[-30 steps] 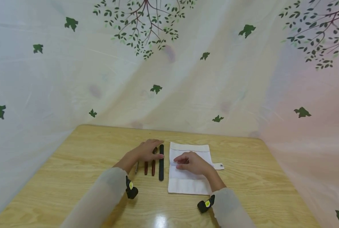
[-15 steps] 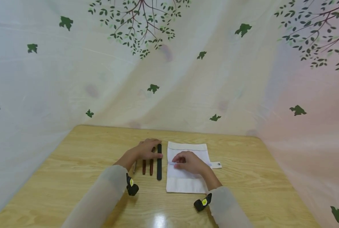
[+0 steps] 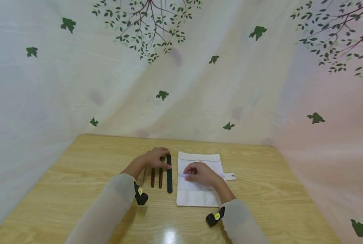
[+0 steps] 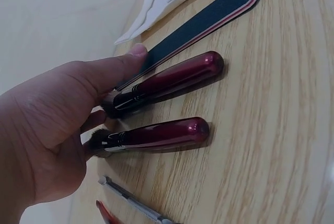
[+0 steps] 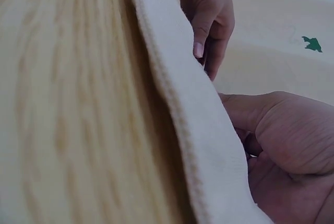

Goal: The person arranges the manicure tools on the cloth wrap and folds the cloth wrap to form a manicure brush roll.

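My left hand [image 3: 155, 158] reaches over the row of tools. Its thumb touches the dark nail file [image 4: 209, 18], and its fingertips lie near the file's far end, partly hidden. Below the palm lie two makeup brushes with shiny dark red handles, the nearer-to-file brush [image 4: 177, 78] and the other brush [image 4: 162, 134], bristles toward the hand. My right hand [image 3: 201, 173] is over the unfolded white cloth pouch [image 3: 196, 198]. Thumb and fingers pinch a raised edge of its fabric; in the right wrist view the pouch hides part of the hand.
A thin silver tool [image 4: 133, 200] lies left of the brushes, with a red-orange piece [image 4: 106, 212] beside it. The pouch's snap tab [image 3: 230, 176] sticks out to the right. Behind the wooden table [image 3: 261, 189] hangs a printed curtain [image 3: 123, 101].
The whole head view has drifted slightly left. My left hand has shifted a little left over the file and brushes. The right hand keeps its place on the pouch.
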`<action>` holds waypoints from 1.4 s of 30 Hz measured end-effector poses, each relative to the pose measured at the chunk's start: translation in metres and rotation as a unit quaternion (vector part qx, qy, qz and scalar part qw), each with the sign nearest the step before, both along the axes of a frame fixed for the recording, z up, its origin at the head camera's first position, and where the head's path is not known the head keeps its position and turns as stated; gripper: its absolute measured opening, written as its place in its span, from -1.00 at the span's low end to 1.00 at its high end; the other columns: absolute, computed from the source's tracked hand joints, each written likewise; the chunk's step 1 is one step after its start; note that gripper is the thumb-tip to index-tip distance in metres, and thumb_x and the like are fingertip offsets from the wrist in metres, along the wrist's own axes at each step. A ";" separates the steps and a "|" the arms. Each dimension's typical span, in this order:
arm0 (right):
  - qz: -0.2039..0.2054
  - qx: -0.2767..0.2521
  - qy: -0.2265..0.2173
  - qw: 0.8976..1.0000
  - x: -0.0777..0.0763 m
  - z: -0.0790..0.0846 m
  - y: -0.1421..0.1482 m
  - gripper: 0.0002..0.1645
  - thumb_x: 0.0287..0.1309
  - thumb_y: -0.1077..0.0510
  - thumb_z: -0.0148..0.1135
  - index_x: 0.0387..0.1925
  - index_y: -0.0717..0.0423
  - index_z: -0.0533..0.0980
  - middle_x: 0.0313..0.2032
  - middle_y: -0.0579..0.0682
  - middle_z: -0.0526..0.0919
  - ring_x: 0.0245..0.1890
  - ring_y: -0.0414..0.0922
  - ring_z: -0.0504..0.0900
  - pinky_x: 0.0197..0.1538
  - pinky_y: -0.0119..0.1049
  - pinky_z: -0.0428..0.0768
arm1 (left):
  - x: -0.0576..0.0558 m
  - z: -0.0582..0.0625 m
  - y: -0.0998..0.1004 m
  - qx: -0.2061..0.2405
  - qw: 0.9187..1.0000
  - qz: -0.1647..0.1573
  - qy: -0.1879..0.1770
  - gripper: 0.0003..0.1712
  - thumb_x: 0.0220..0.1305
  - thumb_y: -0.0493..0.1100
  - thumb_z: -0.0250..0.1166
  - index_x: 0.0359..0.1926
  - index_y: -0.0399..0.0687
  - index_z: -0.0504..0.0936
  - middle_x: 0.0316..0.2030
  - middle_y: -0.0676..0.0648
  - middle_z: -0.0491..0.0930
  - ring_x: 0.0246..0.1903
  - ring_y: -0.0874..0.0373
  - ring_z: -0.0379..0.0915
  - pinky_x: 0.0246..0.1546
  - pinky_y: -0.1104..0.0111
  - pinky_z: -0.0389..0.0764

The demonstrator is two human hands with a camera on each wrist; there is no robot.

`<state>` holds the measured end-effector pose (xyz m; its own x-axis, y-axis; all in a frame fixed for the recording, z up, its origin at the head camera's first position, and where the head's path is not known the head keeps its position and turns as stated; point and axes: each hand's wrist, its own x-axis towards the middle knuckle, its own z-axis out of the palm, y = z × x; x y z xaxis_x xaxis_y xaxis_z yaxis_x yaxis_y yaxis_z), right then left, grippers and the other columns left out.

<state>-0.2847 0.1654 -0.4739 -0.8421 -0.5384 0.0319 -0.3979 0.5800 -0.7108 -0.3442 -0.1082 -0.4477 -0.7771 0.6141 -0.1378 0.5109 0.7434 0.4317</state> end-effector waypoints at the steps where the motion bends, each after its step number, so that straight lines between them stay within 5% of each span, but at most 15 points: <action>1: 0.000 0.000 -0.001 1.000 0.000 0.000 0.000 -0.86 0.24 0.12 0.46 -0.18 0.00 0.69 -0.34 -0.19 0.61 -0.29 -0.20 0.52 -0.14 -0.33 0.50 | 0.000 0.000 0.000 -0.002 1.000 0.002 -0.001 -0.08 0.37 0.20 0.33 0.51 -0.25 0.27 0.51 -0.30 0.18 0.47 -0.34 0.06 0.36 -0.28 0.17; 16: 0.002 -0.001 -0.003 1.000 -0.001 0.000 0.001 -0.89 0.26 0.14 0.44 -0.19 0.00 0.68 -0.34 -0.18 0.61 -0.29 -0.23 0.52 -0.15 -0.35 0.51 | 0.002 0.003 0.008 0.022 0.999 0.033 0.005 -0.23 0.26 0.05 0.48 0.37 -0.22 0.46 0.43 -0.30 0.32 0.42 -0.32 0.15 0.39 -0.16 0.22; 26: 0.004 -0.004 -0.009 1.000 0.000 0.000 0.001 -0.90 0.26 0.15 0.43 -0.19 0.01 0.68 -0.34 -0.18 0.60 -0.28 -0.22 0.52 -0.14 -0.35 0.50 | 0.001 0.008 0.010 0.081 0.995 0.064 -0.018 -0.19 0.11 0.00 0.61 0.31 -0.13 0.46 0.24 -0.16 0.50 0.30 -0.14 0.30 0.32 -0.02 0.35; 31: 0.004 -0.007 -0.012 1.000 0.000 -0.001 0.000 -0.90 0.27 0.16 0.43 -0.19 0.01 0.68 -0.35 -0.17 0.60 -0.29 -0.21 0.52 -0.15 -0.35 0.50 | 0.000 0.017 0.009 0.132 0.990 0.051 -0.023 -0.17 0.08 -0.10 0.62 0.31 -0.17 0.41 0.13 -0.18 0.56 0.20 -0.17 0.40 0.24 -0.04 0.42; 36: 0.008 -0.010 -0.011 1.000 -0.001 -0.001 0.000 -0.93 0.28 0.18 0.42 -0.20 0.02 0.68 -0.36 -0.18 0.61 -0.31 -0.22 0.53 -0.17 -0.35 0.51 | 0.002 0.029 0.006 0.217 0.973 0.056 -0.054 -0.24 0.17 -0.24 0.55 0.33 -0.12 0.40 0.09 -0.18 0.52 0.12 -0.14 0.50 0.12 0.03 0.55; 42: 0.011 -0.020 -0.004 1.000 0.000 -0.001 -0.001 -0.95 0.29 0.20 0.40 -0.23 0.08 0.67 -0.39 -0.17 0.59 -0.35 -0.25 0.51 -0.21 -0.38 0.49 | 0.005 0.035 0.005 0.330 0.933 0.061 -0.132 -0.40 0.34 -0.39 0.35 0.34 -0.13 0.39 0.08 -0.27 0.47 -0.08 -0.08 0.64 -0.06 -0.03 0.68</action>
<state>-0.2849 0.1648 -0.4749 -0.8304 -0.5552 0.0465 -0.4042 0.5428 -0.7362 -0.3394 -0.1035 -0.4127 -0.8389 0.5427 0.0424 0.2506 0.3160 0.9151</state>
